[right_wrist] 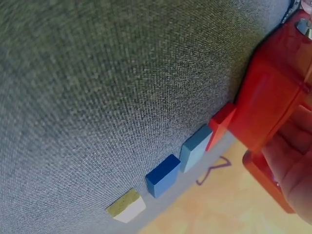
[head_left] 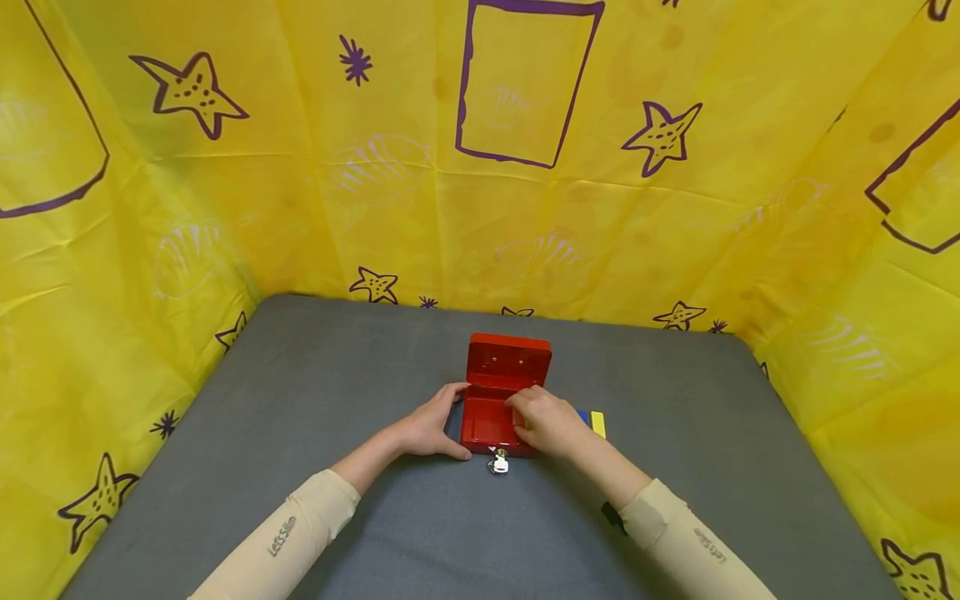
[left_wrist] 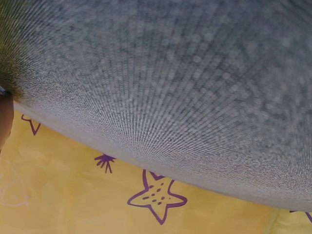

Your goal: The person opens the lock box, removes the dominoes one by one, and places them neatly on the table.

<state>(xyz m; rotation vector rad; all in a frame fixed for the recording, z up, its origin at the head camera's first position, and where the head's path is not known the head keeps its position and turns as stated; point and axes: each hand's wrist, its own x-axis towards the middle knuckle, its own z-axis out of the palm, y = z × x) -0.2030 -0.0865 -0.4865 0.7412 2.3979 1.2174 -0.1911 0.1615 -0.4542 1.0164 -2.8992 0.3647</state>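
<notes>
A red metal cash box stands on the grey table with its lid raised at the back. Keys hang at the lock on its front wall. My left hand holds the box's left side, thumb at the front corner and fingers toward the back corner. Over the right wall, my right hand reaches into the box with bent fingers. Whether those fingertips pinch anything is hidden. The right wrist view shows this hand against the box's rim. The left wrist view shows mostly table cloth.
Right of the box, small blocks stand in a row: red, light blue, dark blue and yellow. A yellow sheet with purple drawings encloses the back and sides of the grey table.
</notes>
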